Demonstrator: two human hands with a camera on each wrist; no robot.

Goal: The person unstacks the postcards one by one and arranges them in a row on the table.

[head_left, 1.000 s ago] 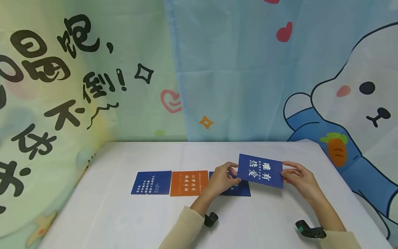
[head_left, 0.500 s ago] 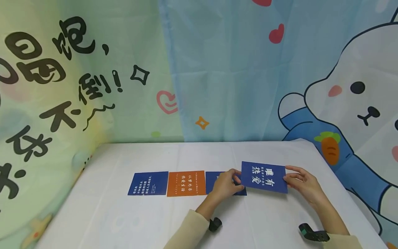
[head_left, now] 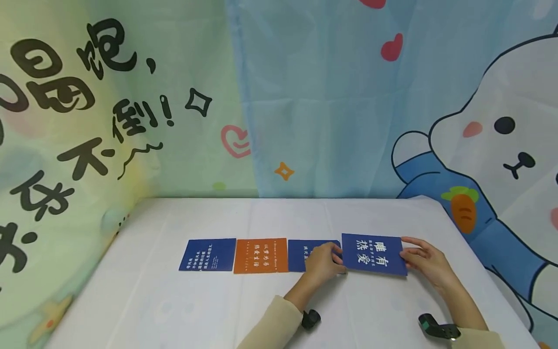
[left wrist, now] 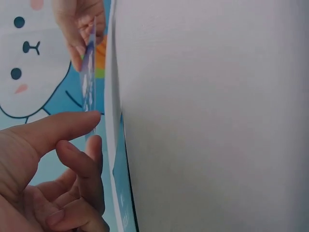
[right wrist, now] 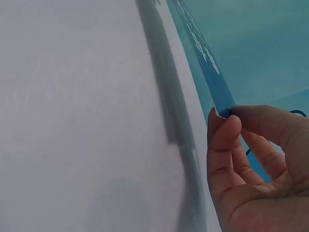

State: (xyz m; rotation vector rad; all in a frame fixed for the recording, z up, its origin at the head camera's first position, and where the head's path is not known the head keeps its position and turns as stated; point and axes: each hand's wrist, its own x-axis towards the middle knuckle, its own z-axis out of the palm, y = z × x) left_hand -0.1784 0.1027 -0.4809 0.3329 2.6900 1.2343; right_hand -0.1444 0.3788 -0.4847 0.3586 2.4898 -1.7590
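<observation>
A blue card with white Chinese lettering (head_left: 374, 254) is held by both hands, just above the table at the right end of a row of cards. My left hand (head_left: 324, 261) pinches its left edge between thumb and finger, as the left wrist view also shows for that hand (left wrist: 58, 164). Its right edge is pinched by my right hand (head_left: 427, 261); in the right wrist view the thumb and a finger meet on the card's corner (right wrist: 223, 99). Under my left hand lies another blue card (head_left: 297, 254), partly hidden by the fingers.
Left of that card, an orange card (head_left: 260, 256) and a further blue card (head_left: 207, 255) lie side by side on the white-covered table (head_left: 183, 310). A printed cloth backdrop (head_left: 314, 121) hangs behind and along the sides.
The held card has come down closer to the table and slightly right, levelling into line with the row. Both hands have moved with it, still gripping its edges.
</observation>
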